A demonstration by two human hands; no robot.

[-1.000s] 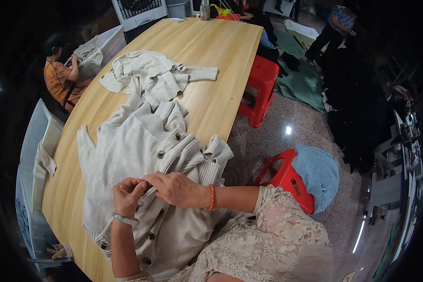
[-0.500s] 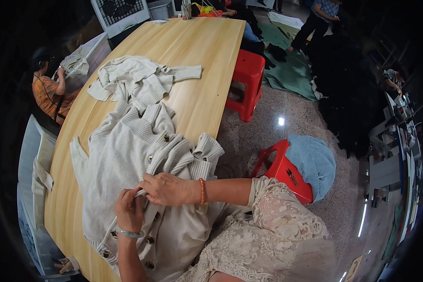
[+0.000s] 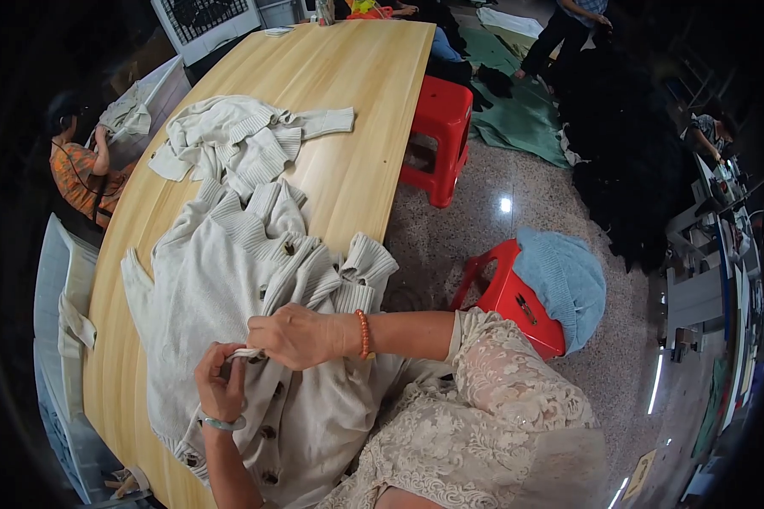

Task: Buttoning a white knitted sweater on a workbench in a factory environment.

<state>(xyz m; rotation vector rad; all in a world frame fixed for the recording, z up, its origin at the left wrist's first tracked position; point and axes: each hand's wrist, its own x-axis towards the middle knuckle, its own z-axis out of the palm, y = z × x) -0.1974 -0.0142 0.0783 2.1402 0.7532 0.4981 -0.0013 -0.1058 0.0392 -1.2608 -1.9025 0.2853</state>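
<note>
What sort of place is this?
Probably a garment workshop: pale knitwear lies on the wood-grain table, with blue knitwear and apparent thread snips on a red stool, and a dark heap on the floor.

A cardigan lies across the near part of the table, another knit garment beyond it; whether they overlap where they meet is hard to tell. Right of the table stands a far stool; a nearer stool, further right, bears thread snips, with a knitted piece to their right. Left of the table are a near bin, a cloth over its rim, and a far bin beside a seated person.
</note>
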